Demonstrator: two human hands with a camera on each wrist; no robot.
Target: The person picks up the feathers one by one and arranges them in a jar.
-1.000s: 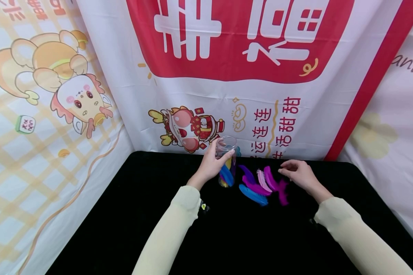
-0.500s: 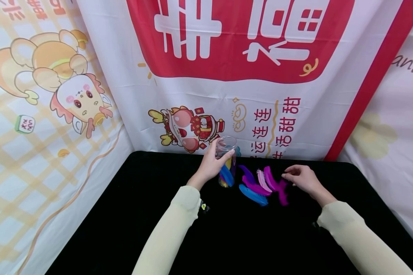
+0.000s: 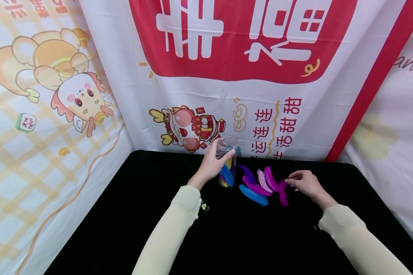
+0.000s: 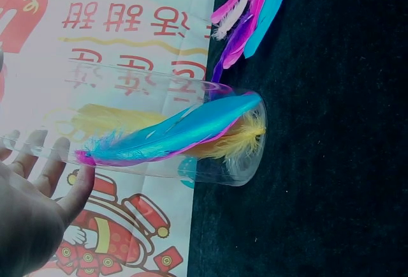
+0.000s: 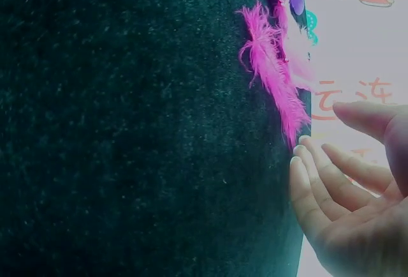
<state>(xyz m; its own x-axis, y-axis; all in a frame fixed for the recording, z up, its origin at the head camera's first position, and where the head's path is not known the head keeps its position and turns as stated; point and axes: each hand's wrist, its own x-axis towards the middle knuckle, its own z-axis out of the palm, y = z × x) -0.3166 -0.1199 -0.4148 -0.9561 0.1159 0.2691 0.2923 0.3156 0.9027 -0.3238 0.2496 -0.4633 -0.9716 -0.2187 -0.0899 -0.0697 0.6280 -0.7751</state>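
Observation:
My left hand (image 3: 210, 164) grips a tall clear jar (image 3: 228, 141) that stands near the back edge of the table. Inside it, in the left wrist view, lean a blue feather (image 4: 191, 127) with a magenta edge behind it and a yellow feather (image 4: 115, 119). To the jar's right lie several loose feathers: a blue one (image 3: 254, 195), a pale pink one (image 3: 263, 181), purple and magenta ones. At the right end of this group is a fluffy magenta feather (image 5: 273, 73). The right hand (image 3: 307, 185) has its fingertips right beside it, thumb and fingers apart in the right wrist view.
A black cloth-covered table (image 3: 247, 244) spans the foreground. Close behind its back edge hangs a white and red printed curtain (image 3: 192, 89); a checked printed curtain (image 3: 48, 152) runs along the left side, and another pale curtain (image 3: 392, 114) the right.
My right hand has come down from above the feathers, toward me and slightly right, to the fluffy magenta feather's edge. The left hand and the jar have kept their place.

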